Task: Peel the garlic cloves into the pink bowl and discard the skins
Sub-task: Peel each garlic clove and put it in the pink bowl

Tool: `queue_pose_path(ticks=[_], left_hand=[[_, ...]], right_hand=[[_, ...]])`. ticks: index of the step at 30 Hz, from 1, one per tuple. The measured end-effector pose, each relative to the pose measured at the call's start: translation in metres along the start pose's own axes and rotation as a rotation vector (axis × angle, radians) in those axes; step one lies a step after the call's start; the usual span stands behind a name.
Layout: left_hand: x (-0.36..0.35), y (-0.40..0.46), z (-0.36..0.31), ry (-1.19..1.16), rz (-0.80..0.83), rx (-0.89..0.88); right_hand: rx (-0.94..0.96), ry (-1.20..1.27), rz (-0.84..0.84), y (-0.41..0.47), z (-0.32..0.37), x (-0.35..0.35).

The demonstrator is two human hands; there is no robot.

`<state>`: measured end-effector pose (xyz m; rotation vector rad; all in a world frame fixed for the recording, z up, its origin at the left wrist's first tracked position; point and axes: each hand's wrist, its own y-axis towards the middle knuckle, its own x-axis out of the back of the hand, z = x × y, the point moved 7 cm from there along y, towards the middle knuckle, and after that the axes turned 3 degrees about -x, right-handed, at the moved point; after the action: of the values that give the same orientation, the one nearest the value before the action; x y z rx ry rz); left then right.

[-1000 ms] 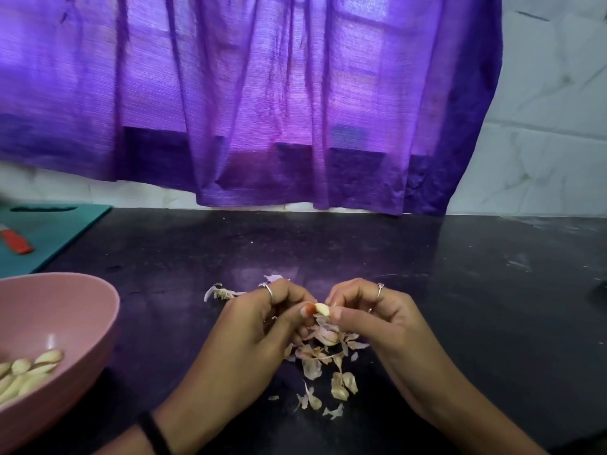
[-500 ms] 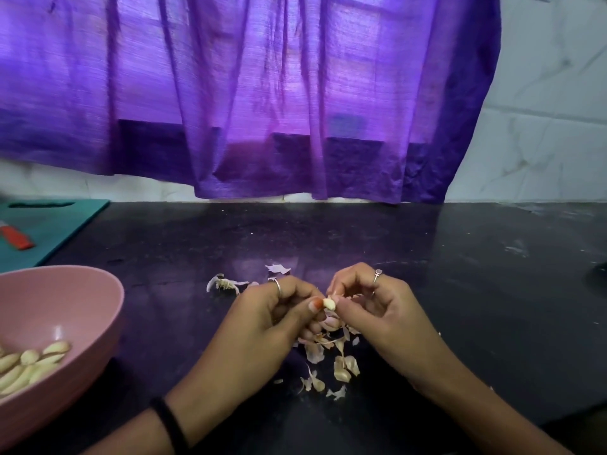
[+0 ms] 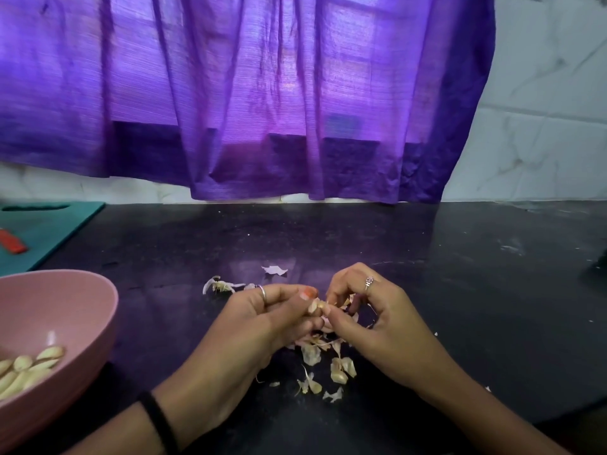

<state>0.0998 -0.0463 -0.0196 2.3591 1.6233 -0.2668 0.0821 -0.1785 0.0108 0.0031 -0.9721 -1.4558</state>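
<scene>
A small pale garlic clove (image 3: 316, 306) is held between both hands above the black counter. My left hand (image 3: 266, 323) pinches it with thumb and fingers. My right hand (image 3: 371, 320) pinches its other side, fingers curled, with bits of skin showing inside the hand. Loose papery skins (image 3: 328, 366) lie scattered under and in front of the hands. The pink bowl (image 3: 82, 307) stands at the left edge and holds several peeled cloves (image 3: 29, 366).
More skin scraps (image 3: 274, 270) and a dried garlic stem piece (image 3: 218, 285) lie behind the hands. A teal cutting board (image 3: 49, 228) with a red-handled tool (image 3: 12, 242) sits at far left. A purple curtain (image 3: 246, 93) hangs over the back wall.
Both hands stayed together on the clove, working it between the fingertips. The view shifted slightly, so the hands sit a little higher in frame.
</scene>
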Motion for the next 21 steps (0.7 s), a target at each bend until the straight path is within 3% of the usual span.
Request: queue_pose_path(ticks=[9,21], left_hand=[[-0.003,-0.001,-0.006,0.288,0.061,-0.117],[-0.003,-0.003,-0.013,0.274,0.024,-0.149]], right_hand=[[-0.012,0.001,-0.020,-0.001,0.000,0.004],[-0.214,0.080,-0.199,-0.004,-0.021,0.020]])
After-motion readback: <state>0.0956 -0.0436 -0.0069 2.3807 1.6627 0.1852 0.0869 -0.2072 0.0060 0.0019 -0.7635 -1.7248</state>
